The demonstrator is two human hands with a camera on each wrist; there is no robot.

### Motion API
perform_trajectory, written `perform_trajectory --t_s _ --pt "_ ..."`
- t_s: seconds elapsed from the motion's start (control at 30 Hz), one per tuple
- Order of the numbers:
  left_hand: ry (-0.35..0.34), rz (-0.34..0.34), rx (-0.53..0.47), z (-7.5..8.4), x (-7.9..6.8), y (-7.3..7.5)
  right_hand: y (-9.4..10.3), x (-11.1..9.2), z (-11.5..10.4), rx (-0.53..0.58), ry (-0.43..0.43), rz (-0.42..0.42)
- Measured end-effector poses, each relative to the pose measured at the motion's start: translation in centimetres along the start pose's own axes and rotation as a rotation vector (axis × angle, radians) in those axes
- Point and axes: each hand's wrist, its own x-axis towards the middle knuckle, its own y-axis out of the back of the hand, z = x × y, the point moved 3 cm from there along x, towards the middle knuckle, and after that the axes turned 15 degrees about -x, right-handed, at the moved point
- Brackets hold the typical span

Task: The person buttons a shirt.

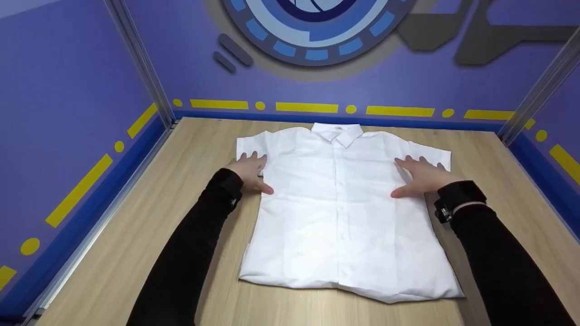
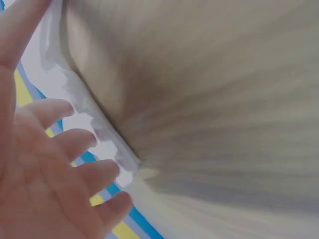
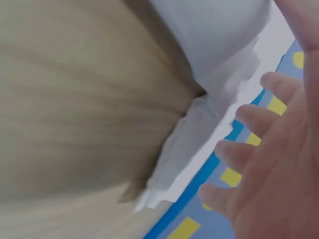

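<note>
A white short-sleeved button-up shirt lies front side up, its collar toward the back wall and its hem toward the person. At the shirt's left edge, just below the sleeve, is my left hand, fingers spread and thumb over the cloth. My right hand is spread over the shirt's right side near the other sleeve. Both wrist views show the left palm and right palm with fingers apart and nothing gripped. The bottom hem looks slightly bunched.
The shirt lies on a light wood-grain table. Blue printed panels with yellow marks enclose the left, back and right sides, joined by metal posts at the corners. Black sleeves and dark wrist bands cover the arms.
</note>
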Motion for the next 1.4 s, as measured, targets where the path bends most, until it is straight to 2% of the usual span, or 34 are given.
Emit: perform_trajectory --t_s 0.1,0.23,0.43,0.67,0.9,1.17,1.4 --pt "-0.04 -0.03 -0.028 0.1 -0.3 -0.4 -0.2 -0.8 -0.1 -0.005 0.028 -0.01" --pt "-0.034 -0.062 -0.024 -0.1 -0.7 -0.9 -1.0 -1.6 -0.1 0.007 0.045 -0.026" --pt "-0.037 -0.051 -0.019 -0.4 -0.6 -1.1 -1.8 -2.1 0.2 0.052 0.077 -0.021" --pt "-0.044 -0.049 0.117 -1.1 -0.3 -1.3 -1.9 -2.4 0.3 0.056 0.093 -0.02" --pt "-0.033 -0.063 0.166 -1.4 -0.2 -1.2 -2.1 -2.6 0.3 0.07 0.073 -0.041" --pt "-0.016 -0.058 0.138 -1.9 0.2 -1.4 -2.4 -2.6 0.5 0.075 0.062 -0.042" --pt "-0.006 -0.048 0.084 -1.1 -0.4 -1.2 -2.1 -2.9 0.2 0.095 0.069 -0.047"
